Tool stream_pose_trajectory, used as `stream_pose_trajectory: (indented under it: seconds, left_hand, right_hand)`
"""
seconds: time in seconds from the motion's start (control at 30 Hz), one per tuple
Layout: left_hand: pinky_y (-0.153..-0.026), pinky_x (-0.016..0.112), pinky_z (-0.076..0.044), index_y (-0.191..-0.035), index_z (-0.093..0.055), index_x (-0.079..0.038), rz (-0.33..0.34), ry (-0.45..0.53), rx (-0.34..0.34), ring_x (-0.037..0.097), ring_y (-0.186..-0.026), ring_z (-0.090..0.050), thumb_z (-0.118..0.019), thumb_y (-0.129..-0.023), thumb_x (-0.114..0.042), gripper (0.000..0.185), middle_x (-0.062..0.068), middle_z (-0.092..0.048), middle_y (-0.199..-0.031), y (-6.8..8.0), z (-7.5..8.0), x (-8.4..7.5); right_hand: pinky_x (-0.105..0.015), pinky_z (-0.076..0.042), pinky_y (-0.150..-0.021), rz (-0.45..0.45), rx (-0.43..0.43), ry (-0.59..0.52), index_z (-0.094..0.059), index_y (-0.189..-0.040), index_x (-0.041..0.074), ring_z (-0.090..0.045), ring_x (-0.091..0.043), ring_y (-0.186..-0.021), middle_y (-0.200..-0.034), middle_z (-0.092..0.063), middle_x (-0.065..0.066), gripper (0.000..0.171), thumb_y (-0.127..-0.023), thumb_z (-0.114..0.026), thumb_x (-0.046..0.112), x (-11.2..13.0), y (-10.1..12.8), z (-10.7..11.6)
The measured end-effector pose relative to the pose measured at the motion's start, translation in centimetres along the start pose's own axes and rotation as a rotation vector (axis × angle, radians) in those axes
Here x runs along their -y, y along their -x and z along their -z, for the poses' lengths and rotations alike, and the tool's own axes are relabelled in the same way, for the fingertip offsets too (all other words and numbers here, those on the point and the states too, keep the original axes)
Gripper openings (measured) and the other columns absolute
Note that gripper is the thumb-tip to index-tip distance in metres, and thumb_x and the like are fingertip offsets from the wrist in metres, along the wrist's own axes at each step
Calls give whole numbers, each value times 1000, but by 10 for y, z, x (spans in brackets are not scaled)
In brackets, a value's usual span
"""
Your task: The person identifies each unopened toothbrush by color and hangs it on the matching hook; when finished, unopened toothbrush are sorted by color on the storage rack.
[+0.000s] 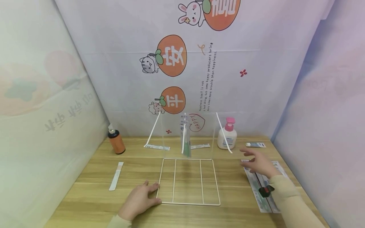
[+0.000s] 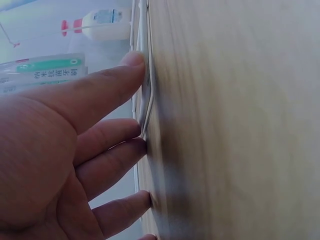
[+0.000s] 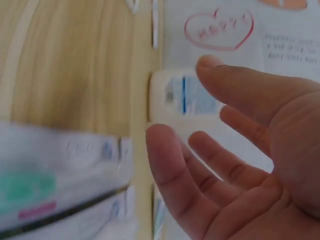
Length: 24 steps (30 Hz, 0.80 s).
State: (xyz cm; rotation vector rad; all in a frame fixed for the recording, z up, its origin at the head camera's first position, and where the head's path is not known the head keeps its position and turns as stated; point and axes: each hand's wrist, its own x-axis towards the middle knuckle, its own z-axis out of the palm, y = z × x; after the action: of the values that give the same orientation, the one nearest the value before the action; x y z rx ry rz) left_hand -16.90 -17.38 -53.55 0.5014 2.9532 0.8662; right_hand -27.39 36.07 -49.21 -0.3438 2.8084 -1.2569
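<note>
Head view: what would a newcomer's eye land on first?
Probably the white wire rack mid-scene on the table, with a toothbrush pack hanging from it and the left hand at its near left corner. Then the orange fruit prints on the cloth behind, and the pink-topped pump bottle, back right.

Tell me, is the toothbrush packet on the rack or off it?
On. The toothbrush packet hangs from the middle prong of the white rack, between two bare side prongs.
</note>
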Motion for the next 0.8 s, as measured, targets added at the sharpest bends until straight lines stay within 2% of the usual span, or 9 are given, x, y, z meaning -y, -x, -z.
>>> stream_pose_trajectory:
  seconds: [0.2, 0.43, 0.67, 0.8]
  left_hand:
    - [-106, 76, -45, -137, -75, -10, 1, 3, 0, 58, -136, -55, -91, -83, -48, 69, 17, -68, -143, 0, -1, 1]
    - [-105, 75, -46, -137, -75, -10, -4, -2, -7, 58, -135, -56, -92, -82, -48, 69, 18, -68, -142, -1, -3, 3]
    - [-105, 75, -46, -137, -75, -10, -1, -1, -11, 58, -135, -56, -92, -82, -48, 68, 19, -69, -141, -1, -3, 1]
    - [-106, 76, -46, -136, -75, -10, 1, 1, -10, 58, -135, -56, -92, -82, -47, 68, 18, -68, -142, 0, -2, 0]
  right_hand:
    - [-37, -65, -65, -46, 13, 31, -57, -147, -7, -74, -36, -98, -133, -61, -40, 64, -93, -86, 10, -22, 6, 9]
    - [-36, -64, -71, -158, 47, 57, -67, -137, -6, -72, -22, -88, -122, -68, -30, 49, -92, -83, 4, -33, 3, 3]
    - [-49, -60, -81, -163, 45, 194, -75, -128, 1, -69, -26, -95, -116, -73, -21, 39, -91, -84, 10, -35, -2, 0]
    - [-54, -59, -85, -163, 49, 221, -78, -125, 4, -69, -29, -98, -115, -74, -17, 35, -92, -84, 13, -37, -4, -1]
